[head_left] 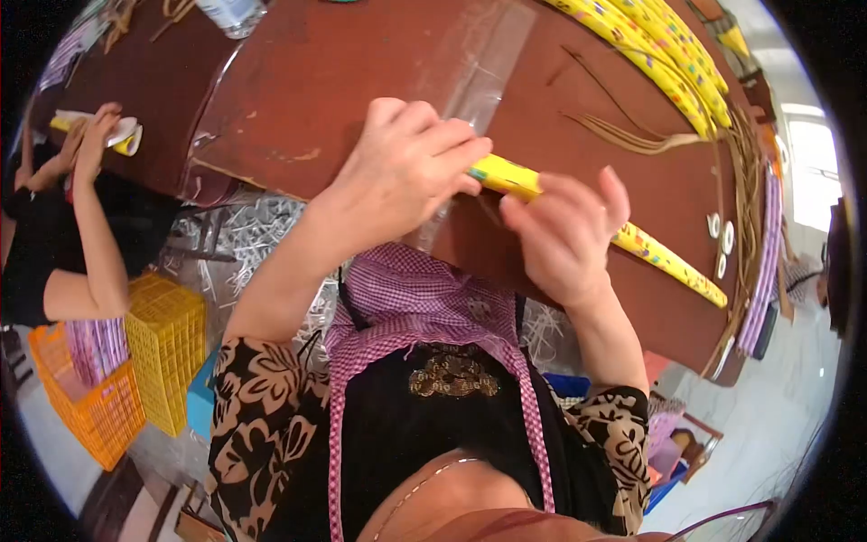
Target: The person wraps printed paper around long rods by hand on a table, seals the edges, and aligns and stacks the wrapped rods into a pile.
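A long, tapered yellow tube with a colourful print slants across the brown table in front of me. My left hand is closed around its upper left end, thumb and fingers pinching it. Over the tube's middle is my right hand, smeared by motion, with the thumb raised and the fingers across the tube. Whether those fingers grip it I cannot tell. The narrow far end of the tube points to the lower right, near the table's edge.
Similar yellow tubes lie piled at the upper right, beside brown strips. Small white rolls sit near the right edge. At left, a co-worker's hands hold a yellow and white roll. Yellow and orange crates stand below.
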Action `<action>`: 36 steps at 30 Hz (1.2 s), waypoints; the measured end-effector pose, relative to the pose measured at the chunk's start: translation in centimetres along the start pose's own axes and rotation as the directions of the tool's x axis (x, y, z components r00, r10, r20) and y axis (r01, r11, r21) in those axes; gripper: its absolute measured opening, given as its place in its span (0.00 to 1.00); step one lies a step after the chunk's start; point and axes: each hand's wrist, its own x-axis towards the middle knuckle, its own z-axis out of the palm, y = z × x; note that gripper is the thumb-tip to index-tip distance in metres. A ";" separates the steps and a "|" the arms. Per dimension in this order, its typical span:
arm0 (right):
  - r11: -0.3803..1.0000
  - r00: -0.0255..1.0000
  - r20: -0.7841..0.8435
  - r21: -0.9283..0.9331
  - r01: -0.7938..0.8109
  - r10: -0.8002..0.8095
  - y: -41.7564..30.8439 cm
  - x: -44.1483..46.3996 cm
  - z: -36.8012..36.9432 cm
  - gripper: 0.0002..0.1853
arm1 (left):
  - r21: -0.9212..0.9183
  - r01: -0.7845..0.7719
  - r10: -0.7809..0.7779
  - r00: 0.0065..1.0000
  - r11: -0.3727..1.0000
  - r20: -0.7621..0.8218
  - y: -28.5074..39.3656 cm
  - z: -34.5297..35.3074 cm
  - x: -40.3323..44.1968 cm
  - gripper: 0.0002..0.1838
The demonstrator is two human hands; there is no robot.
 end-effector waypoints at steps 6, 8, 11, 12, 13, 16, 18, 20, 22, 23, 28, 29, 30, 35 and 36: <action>0.917 0.908 0.131 -0.075 -0.391 0.398 2.1 0.9 -1.2 0.18 | 0.019 0.010 -0.011 0.999 1.000 0.044 0.2 0.0 0.2 0.22; 0.920 0.905 0.167 -0.080 -0.384 0.392 1.9 0.9 -1.0 0.23 | 0.028 0.009 -0.010 0.998 1.000 0.059 0.3 -0.1 0.2 0.22; 0.948 0.929 0.193 -0.025 -0.317 0.316 1.3 1.4 -0.7 0.22 | 0.026 0.043 -0.046 0.994 0.999 0.099 0.4 -0.2 0.3 0.25; 0.946 0.927 0.193 -0.025 -0.323 0.322 1.3 1.4 -0.5 0.22 | 0.034 0.031 -0.034 0.995 0.999 0.089 0.3 -0.1 0.3 0.24; 0.951 0.935 0.184 0.000 -0.309 0.304 1.3 1.3 -0.4 0.21 | 0.041 0.019 -0.023 0.997 0.999 0.078 0.2 -0.1 0.3 0.23; 0.970 0.966 0.107 0.029 -0.241 0.237 1.1 1.0 0.6 0.19 | 0.039 0.016 -0.019 0.997 0.999 0.081 0.3 -0.3 0.3 0.23; 0.981 0.981 0.037 0.025 -0.190 0.189 1.0 0.9 1.0 0.18 | 0.034 0.015 -0.018 0.996 0.999 0.082 0.4 -0.3 0.4 0.23; 0.992 0.991 0.041 -0.003 -0.125 0.125 0.9 0.7 0.9 0.18 | 0.024 0.008 -0.010 0.997 1.000 0.083 0.4 -0.4 0.5 0.23; 0.992 0.991 0.047 -0.020 -0.121 0.121 0.7 0.6 0.8 0.17 | 0.042 0.015 -0.018 0.995 0.999 0.096 0.6 -0.5 0.7 0.23; 0.994 0.993 0.047 -0.026 -0.103 0.104 0.6 0.6 0.7 0.15 | 0.020 -0.001 -0.001 0.996 1.000 0.095 0.7 -0.4 0.7 0.23; 0.996 0.997 -0.013 0.052 0.074 -0.073 -1.6 0.0 0.1 0.11 | 0.080 0.018 -0.027 0.994 0.997 0.107 0.6 -0.4 0.8 0.25; 0.999 0.998 0.064 0.023 0.029 -0.030 -1.1 0.1 -1.1 0.11 | 0.069 0.025 -0.032 0.994 0.997 0.105 0.6 -0.4 0.6 0.25; 0.999 0.998 0.059 0.022 0.027 -0.029 -0.3 0.2 -2.3 0.11 | 0.072 0.022 -0.030 0.994 0.997 0.107 0.7 -0.4 0.7 0.25; 0.924 0.881 0.284 -0.168 -0.343 0.379 2.5 -0.7 -7.5 0.25 | 0.121 -0.001 -0.013 0.994 0.993 0.112 1.1 -0.4 0.5 0.24; 0.910 0.845 0.340 -0.192 -0.368 0.413 2.9 -1.4 -7.9 0.26 | 0.140 0.007 -0.023 0.993 0.990 0.115 1.1 -0.5 0.6 0.24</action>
